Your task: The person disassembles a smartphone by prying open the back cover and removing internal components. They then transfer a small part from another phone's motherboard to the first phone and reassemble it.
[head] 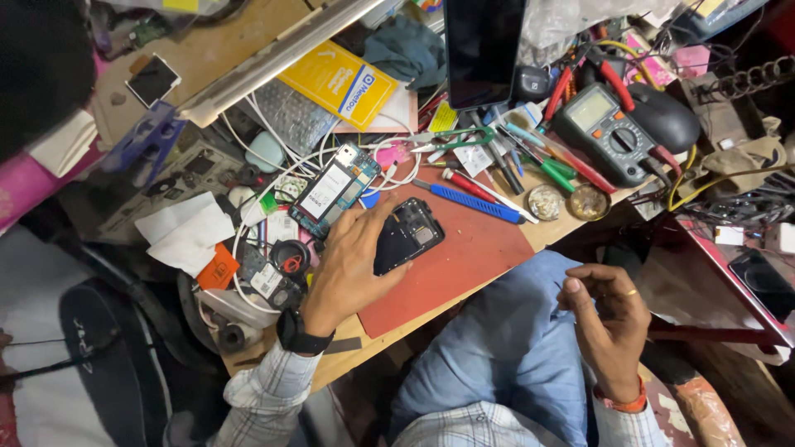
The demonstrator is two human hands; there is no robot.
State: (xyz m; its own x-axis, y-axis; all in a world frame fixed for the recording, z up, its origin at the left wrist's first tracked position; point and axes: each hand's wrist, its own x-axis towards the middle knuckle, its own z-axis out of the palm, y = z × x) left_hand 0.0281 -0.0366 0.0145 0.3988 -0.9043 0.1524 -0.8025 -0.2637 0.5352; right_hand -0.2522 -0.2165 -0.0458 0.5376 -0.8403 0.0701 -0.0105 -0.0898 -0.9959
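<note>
- Hands work at a cluttered wooden desk (571, 228) seen from above.
- The left hand (348, 269), with a black watch at the wrist, rests on a dark red rubber mat (464, 257), its grip closed around the near end of an opened black phone body (407, 235) lying face down on the mat.
- The right hand (609, 319) hangs off the desk's near edge, above a blue-trousered knee (513, 331); its fingers curl loosely inward, and whether that grip holds anything cannot be told.
- Just beyond the left hand lies a second opened phone with a white battery and teal frame (335, 189), tangled in white cables (248, 223).
- A blue-handled flat tool (476, 204) and a red-handled screwdriver (468, 184) lie at the mat's far edge.
- Farther right sits a dark grey multimeter with red trim (609, 132), and a black computer mouse (667, 116) beside it.
- A yellow packet (338, 83) lies at the far side.
</note>
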